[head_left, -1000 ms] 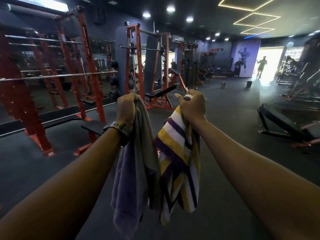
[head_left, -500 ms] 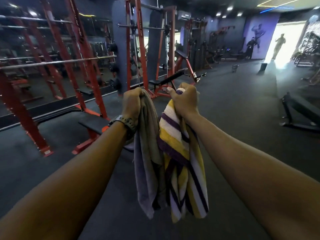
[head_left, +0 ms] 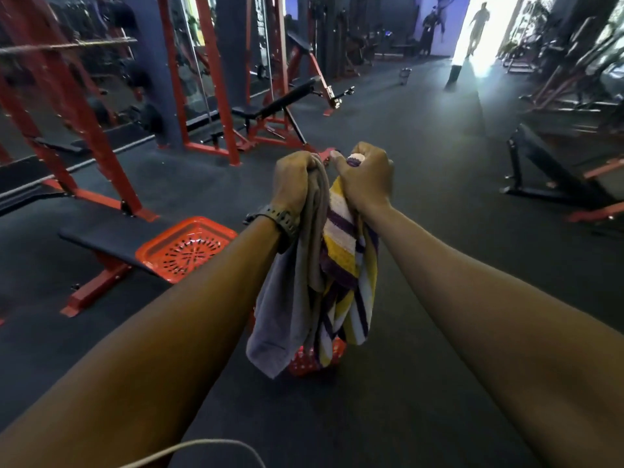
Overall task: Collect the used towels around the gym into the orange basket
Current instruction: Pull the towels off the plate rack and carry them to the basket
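Observation:
My left hand [head_left: 293, 184], with a dark watch on its wrist, is closed on a grey towel [head_left: 290, 309] that hangs straight down. Close beside it, my right hand [head_left: 366, 179] grips a towel striped in yellow, purple and white [head_left: 347, 275]. The two towels touch as they hang. Directly under their lower ends an orange perforated basket [head_left: 305, 364] shows on the floor, mostly hidden by the cloth. A second orange slotted piece [head_left: 187, 249], like a lid or tray, lies to the left against a bench.
A black flat bench on red legs [head_left: 101, 244] stands at the left, with red racks [head_left: 67, 106] and an incline bench [head_left: 283, 99] behind it. Another low bench frame [head_left: 547, 177] is at the right. Dark rubber floor [head_left: 422, 146] runs ahead to a bright doorway with a person [head_left: 477, 25].
The view has tipped downward, bringing the orange basket and the slotted piece into sight. Both hands have come lower and closer together, still holding their towels, which now hang over the basket.

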`<state>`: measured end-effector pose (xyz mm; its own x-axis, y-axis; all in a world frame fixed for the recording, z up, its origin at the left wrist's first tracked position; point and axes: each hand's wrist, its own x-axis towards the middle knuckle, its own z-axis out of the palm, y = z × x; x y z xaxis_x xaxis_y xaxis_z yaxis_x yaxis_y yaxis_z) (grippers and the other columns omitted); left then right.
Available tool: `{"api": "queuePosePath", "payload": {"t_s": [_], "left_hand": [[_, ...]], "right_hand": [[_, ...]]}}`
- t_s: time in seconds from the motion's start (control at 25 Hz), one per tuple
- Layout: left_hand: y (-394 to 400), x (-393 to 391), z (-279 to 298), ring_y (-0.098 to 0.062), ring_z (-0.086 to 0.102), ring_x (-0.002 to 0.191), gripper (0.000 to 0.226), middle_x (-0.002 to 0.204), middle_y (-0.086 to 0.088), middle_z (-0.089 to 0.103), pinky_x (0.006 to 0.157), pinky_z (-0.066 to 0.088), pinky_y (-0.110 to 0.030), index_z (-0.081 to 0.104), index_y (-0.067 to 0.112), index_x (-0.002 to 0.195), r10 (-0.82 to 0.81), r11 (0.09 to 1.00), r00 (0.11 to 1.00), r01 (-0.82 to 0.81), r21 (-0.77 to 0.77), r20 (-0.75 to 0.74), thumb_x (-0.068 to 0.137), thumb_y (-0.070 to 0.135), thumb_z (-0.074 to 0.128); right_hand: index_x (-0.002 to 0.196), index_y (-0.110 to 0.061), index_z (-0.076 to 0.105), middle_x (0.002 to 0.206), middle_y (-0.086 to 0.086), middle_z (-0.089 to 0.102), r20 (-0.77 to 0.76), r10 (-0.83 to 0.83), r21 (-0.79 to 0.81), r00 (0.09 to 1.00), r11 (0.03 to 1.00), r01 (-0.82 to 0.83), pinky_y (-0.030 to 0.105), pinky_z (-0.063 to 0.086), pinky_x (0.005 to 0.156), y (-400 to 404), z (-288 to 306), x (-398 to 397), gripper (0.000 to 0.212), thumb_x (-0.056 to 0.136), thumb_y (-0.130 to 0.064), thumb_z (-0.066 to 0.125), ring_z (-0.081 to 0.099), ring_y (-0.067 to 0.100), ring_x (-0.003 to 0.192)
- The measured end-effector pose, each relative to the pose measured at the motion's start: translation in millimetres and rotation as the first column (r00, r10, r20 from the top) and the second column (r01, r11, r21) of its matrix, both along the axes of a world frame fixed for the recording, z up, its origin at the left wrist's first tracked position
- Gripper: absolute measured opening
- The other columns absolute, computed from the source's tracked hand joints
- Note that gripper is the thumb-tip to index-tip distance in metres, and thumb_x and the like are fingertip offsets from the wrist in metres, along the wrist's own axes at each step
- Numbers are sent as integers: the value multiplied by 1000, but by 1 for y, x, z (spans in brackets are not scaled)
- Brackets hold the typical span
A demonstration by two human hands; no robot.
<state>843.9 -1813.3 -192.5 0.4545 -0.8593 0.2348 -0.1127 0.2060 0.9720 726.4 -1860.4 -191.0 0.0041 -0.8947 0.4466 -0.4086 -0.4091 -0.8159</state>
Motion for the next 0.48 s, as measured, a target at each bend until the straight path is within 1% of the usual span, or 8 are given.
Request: {"api": "queuePosePath", "payload": {"t_s": [0.08, 0.16, 0.24, 0.32, 0.4, 0.44, 0.48], "left_hand": [[-33, 18, -19, -28, 56, 73, 34, 74, -19, 63, 74, 52, -52, 68, -4, 71, -13, 1000, 1000, 13, 23, 3, 71, 23, 47], [-74, 38, -44, -27, 53, 69, 31, 70, -17, 60, 68, 48, -46, 65, -4, 70, -46, 998, 999, 47, 37, -5, 73, 21, 47], [-113, 57, -72, -27, 49, 66, 30, 68, -18, 55, 66, 44, -41, 60, -8, 70, -75, 995, 996, 78, 61, -52, 75, 18, 46], [-146, 71, -98, -26, 46, 64, 24, 66, -15, 52, 64, 42, -37, 57, -3, 66, -114, 990, 987, 123, 73, -110, 76, 16, 45], [-168, 81, -123, -21, 46, 60, 22, 61, -10, 50, 60, 42, -34, 51, 4, 59, -155, 982, 977, 169, 86, -148, 77, 13, 43], [-182, 87, -136, -23, 45, 60, 23, 61, -12, 50, 60, 41, -34, 50, 2, 58, -174, 977, 971, 191, 94, -165, 77, 13, 43], [-195, 94, -150, -27, 44, 63, 25, 64, -15, 50, 62, 40, -37, 50, -3, 60, -187, 972, 967, 207, 108, -173, 77, 14, 43]], "right_hand": [[58, -22, 43, 56, -8, 49, 23, -23, 35, 999, 999, 22, 30, 34, 60, -29, -21, 20, 45, 87, -38, 73, 51, 19, 62], [56, -22, 39, 53, -9, 45, 59, -49, 62, 997, 997, 45, 31, 32, 57, -67, -49, 44, 49, 87, -37, 73, 46, 18, 57], [56, -23, 36, 52, -9, 42, 92, -55, 119, 994, 992, 44, 32, 33, 56, -105, -80, 65, 51, 86, -37, 74, 42, 16, 54], [55, -23, 35, 52, -9, 40, 117, -79, 168, 990, 984, 59, 32, 31, 55, -136, -106, 82, 52, 86, -35, 75, 39, 10, 50], [55, -22, 36, 52, -9, 41, 127, -109, 219, 986, 973, 80, 31, 31, 56, -158, -131, 93, 52, 87, -35, 75, 38, 8, 50], [56, -22, 36, 52, -9, 42, 130, -133, 244, 983, 965, 98, 32, 32, 55, -170, -144, 100, 51, 88, -35, 74, 39, 8, 50], [56, -21, 38, 52, -8, 42, 132, -156, 274, 979, 955, 116, 32, 34, 55, -181, -158, 106, 51, 88, -36, 74, 39, 9, 50]]}}
